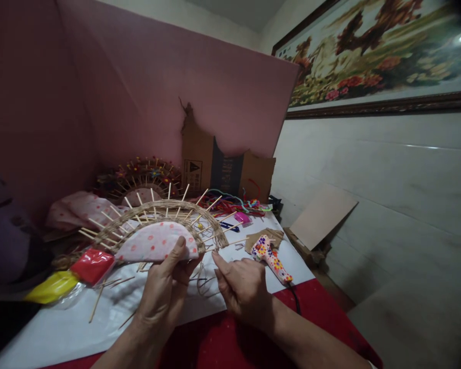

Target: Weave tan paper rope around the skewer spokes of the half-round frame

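Holding a fan-shaped piece (161, 233) over the near middle of the worktop (211, 343). Showing a base covered in dotted cloth (149, 246), thin sticks (186, 191) radiating out, and a twine band (159, 206) crossing the sticks in an arc. Gripping the base's lower right part with left hand (163, 289), thumb on the cloth, fingers mostly hidden behind. Curling right hand (246, 287), index finger reaching to the band's right end; pinching twine or only touching, not possible to tell.

Judging as part-done: having base covered, sticks in place and a good width of weaving done. Leaving, seemingly, a loose right end to settle; also showing bare stick tips, unlike the rear decorated piece (146, 177) with its coloured bits.

Moving outward: seeing loose twine (202, 287) just below the work, loose sticks (97, 302) to the left, red packet (94, 266) and yellow packet (54, 287) beside them. Seeing a flowered glue gun (271, 256) at right, nose end over a cardboard scrap (278, 237); a blue cutter (229, 226) and pink packet (242, 219) behind the right hand, coloured cords (223, 197) farther back. Seeing torn cardboard (197, 154) standing at the rear.
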`<action>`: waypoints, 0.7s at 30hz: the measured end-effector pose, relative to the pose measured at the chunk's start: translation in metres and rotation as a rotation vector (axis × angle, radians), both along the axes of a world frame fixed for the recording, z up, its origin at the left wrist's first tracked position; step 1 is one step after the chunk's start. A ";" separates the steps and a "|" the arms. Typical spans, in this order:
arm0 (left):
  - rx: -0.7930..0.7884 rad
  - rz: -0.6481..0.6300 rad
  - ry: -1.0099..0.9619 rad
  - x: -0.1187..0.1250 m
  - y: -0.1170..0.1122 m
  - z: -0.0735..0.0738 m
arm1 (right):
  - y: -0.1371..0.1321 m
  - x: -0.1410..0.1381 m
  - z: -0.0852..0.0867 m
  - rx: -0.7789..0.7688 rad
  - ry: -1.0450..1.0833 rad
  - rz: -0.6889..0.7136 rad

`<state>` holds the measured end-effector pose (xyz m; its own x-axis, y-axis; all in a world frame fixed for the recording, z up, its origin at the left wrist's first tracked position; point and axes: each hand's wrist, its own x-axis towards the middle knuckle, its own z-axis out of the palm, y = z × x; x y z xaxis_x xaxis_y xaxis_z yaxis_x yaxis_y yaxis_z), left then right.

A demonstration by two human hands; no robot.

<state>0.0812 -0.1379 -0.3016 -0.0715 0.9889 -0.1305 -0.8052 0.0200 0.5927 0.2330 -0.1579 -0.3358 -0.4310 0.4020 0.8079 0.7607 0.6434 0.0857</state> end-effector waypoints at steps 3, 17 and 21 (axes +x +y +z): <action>0.000 -0.007 -0.001 0.000 0.000 0.000 | 0.000 -0.001 0.000 0.008 0.024 0.016; -0.017 -0.014 -0.006 -0.002 0.002 -0.005 | -0.004 -0.001 0.000 -0.023 0.054 0.030; -0.025 -0.003 0.004 -0.001 0.001 -0.001 | -0.001 -0.001 -0.002 -0.022 0.036 -0.014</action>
